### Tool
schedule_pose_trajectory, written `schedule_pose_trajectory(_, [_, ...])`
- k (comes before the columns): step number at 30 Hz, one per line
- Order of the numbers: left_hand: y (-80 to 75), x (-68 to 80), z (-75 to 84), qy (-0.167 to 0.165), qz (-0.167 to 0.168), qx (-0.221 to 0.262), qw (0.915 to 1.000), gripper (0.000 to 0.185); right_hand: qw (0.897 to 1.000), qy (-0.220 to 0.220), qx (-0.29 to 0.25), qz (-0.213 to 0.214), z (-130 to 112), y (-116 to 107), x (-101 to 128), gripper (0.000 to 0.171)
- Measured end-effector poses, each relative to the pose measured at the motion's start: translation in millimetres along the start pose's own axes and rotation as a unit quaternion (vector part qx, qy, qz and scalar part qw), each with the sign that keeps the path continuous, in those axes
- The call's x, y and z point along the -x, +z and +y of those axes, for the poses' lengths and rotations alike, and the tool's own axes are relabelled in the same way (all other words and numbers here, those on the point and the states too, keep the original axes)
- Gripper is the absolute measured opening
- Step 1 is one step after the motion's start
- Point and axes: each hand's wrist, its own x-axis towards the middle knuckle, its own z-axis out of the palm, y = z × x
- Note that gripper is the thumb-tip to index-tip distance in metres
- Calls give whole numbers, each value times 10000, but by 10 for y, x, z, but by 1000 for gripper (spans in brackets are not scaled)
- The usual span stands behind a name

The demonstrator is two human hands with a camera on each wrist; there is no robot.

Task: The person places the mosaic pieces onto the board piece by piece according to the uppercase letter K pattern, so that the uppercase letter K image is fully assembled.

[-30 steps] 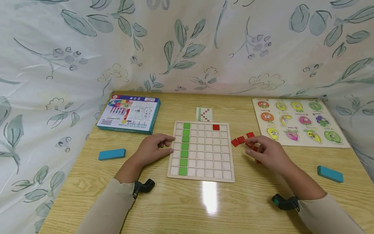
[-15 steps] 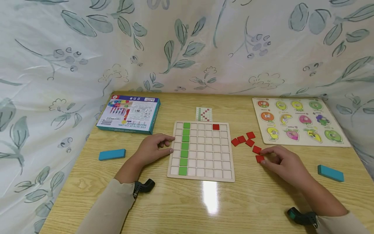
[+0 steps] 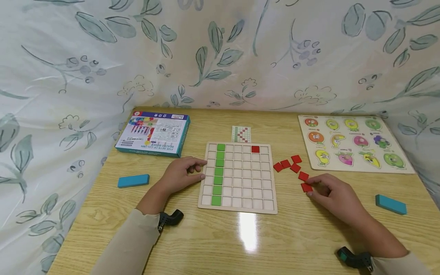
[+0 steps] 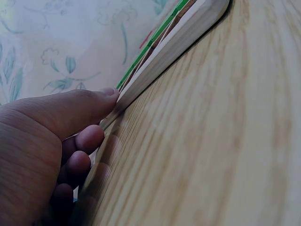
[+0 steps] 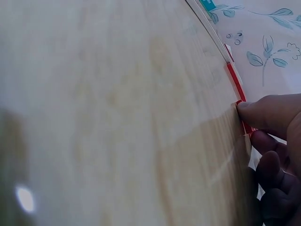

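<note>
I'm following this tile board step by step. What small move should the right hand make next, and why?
Probably pinch and lift the nearest red square tile. The right hand already has its fingertips on that tile, which lies flat on the wooden table, while the left hand steadies the wooden grid board, where only one red tile sits in a cell.

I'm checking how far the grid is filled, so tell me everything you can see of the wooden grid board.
The grid board is a pale wooden square lying flat on the table, divided into small square cells. One column near its left side holds green tiles from top to bottom; a single red tile sits in the top row near the right. Other cells look empty. The left hand rests against its left edge.
</note>
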Motion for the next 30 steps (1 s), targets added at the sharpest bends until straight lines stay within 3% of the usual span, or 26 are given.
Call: schedule_pose_trajectory(30, [-6,5,1,-7,31,24,10000,38,9981,-570,-36,-242,-70,28,-66,31])
